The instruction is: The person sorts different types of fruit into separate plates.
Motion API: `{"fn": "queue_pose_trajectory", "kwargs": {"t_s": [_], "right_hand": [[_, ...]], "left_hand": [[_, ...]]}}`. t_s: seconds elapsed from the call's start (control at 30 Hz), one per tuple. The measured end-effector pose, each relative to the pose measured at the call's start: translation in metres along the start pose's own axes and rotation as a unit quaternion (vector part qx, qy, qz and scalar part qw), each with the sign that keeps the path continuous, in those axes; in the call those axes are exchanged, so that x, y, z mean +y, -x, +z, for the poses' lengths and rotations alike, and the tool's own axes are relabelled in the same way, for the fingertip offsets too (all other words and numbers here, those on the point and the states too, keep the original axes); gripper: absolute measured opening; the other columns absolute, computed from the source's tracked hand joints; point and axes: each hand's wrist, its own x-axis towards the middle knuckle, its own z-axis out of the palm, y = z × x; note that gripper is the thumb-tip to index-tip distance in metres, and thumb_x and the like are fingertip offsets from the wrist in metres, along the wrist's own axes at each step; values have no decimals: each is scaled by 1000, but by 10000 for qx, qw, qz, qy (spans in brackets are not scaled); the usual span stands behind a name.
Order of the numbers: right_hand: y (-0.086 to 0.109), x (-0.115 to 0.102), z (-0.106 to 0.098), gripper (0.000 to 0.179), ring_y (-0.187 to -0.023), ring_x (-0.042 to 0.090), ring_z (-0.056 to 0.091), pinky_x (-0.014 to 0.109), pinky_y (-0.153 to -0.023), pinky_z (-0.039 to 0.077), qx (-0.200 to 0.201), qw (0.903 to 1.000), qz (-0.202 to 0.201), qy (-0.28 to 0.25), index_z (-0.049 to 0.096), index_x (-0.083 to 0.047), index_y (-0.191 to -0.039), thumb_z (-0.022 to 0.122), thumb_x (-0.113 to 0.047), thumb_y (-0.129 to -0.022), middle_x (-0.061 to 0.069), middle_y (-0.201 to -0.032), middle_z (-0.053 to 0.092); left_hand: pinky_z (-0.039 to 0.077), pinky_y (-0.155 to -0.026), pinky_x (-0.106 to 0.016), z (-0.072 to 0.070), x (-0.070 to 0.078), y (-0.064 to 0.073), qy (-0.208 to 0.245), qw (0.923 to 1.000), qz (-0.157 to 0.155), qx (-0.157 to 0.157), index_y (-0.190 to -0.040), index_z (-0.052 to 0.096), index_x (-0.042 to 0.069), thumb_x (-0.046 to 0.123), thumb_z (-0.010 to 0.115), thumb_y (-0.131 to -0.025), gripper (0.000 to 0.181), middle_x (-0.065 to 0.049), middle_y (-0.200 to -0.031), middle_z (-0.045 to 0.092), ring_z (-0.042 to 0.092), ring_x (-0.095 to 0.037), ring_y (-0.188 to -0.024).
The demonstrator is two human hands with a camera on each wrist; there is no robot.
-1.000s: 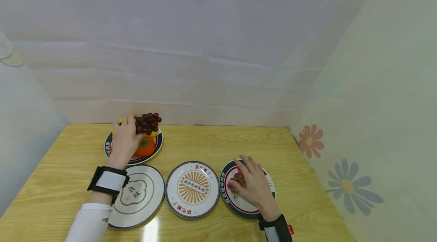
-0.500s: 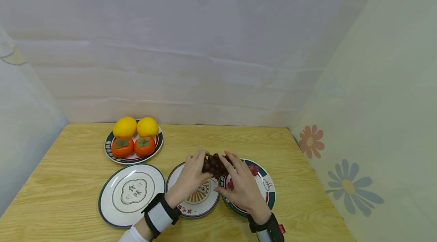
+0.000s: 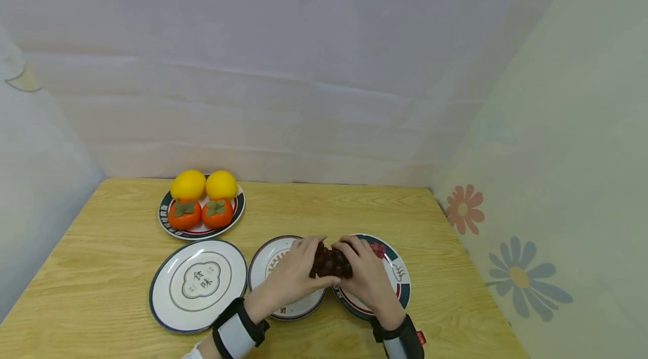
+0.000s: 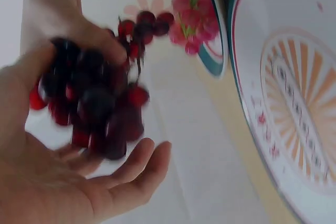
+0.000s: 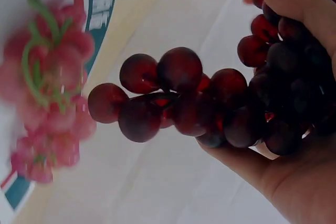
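A bunch of dark red grapes (image 3: 331, 263) is held in the air between my two hands, over the gap between the middle plate and the right plate. My left hand (image 3: 291, 277) grips it from the left, thumb below and fingers over the top. From the other side my right hand (image 3: 367, 277) holds the bunch too, its fingers curled against the grapes. In the right wrist view, the lower grapes (image 5: 173, 98) hang out past the hands. Behind my right hand, a bunch of pink grapes (image 5: 52, 72) lies on the right plate (image 3: 403, 291), mostly hidden in the head view.
At the back left, a dark-rimmed plate (image 3: 164, 214) carries two yellow fruits (image 3: 188, 184) and two orange persimmons (image 3: 217, 213). A white plate (image 3: 167, 286) lies in front of it. The middle plate (image 3: 259, 263) with a sunburst pattern is partly covered by my left arm.
My left hand has brought the dark grapes from the back left plate across to the right. My right hand has moved left off the pink grapes and now holds the dark bunch too.
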Motion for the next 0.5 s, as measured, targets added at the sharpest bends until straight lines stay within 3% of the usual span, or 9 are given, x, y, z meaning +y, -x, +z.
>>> {"fn": "queue_pose_trajectory", "kwargs": {"t_s": [0.1, 0.23, 0.37, 0.5], "right_hand": [[7, 12, -12, 60, -98, 22, 60, 38, -76, 57, 8, 10000, 55, 77, 64, -17, -111, 90, -23, -58, 4, -112, 61], [25, 32, -28, 61, -98, 20, 58, 37, -75, 57, -236, 9995, 191, 103, 64, -17, -108, 91, -18, -54, 3, -110, 60], [47, 50, -35, 57, -98, 18, 58, 35, -75, 57, -737, 9969, 237, -132, 64, -16, -105, 90, -14, -55, 1, -108, 60], [64, 63, -29, 53, -97, 17, 59, 35, -75, 57, -1351, 9895, 329, -389, 63, -18, -107, 87, -16, -61, -1, -109, 58]], "left_hand": [[45, -98, -58, -13, -11, 3, -384, 9992, -87, 86, -143, 39, 10, 60, 58, -84, 79, -14, -145, 44, 42, -38, -132], [37, -102, -65, -27, -33, 8, -788, 9952, -461, 362, -144, 39, 11, 55, 54, -90, 71, -15, -148, 40, 34, -41, -137], [36, -102, -66, -36, -57, 15, -1109, 9890, -697, 685, -142, 42, 9, 48, 53, -93, 63, -18, -146, 42, 35, -43, -137], [38, -101, -65, -40, -73, 22, -1340, 9818, -823, 1070, -138, 47, 5, 42, 54, -95, 57, -19, -141, 48, 39, -44, -133]]}}
